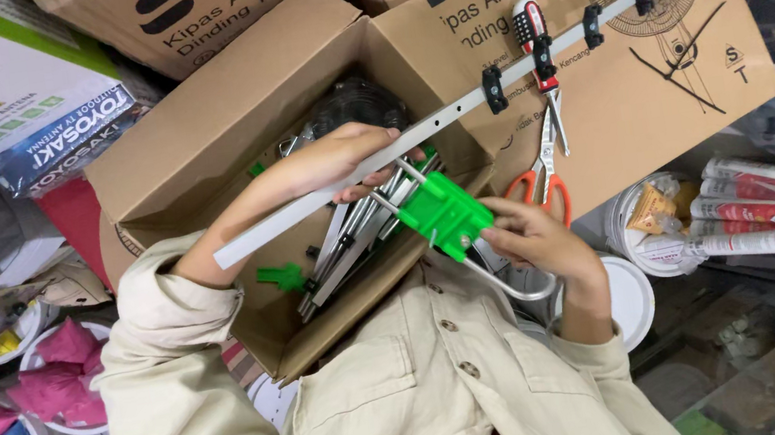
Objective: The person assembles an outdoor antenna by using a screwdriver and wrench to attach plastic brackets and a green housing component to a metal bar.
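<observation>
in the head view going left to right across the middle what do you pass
pink bags in tubs → open cardboard box → left hand on the grey bar → green plastic bracket → right hand → orange-handled scissors → white tubes

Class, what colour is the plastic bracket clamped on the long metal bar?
Bright green; the bracket on the bar shows best in the head view.

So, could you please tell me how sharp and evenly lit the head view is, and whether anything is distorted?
Head view: soft, even light with no harsh glare; the green bracket, left hand and right hand are sharp; the right edge and lower right corner fall dark and murky; the wide lens bows the grey bar slightly and stretches the corners; the scene appears upside down.
</observation>
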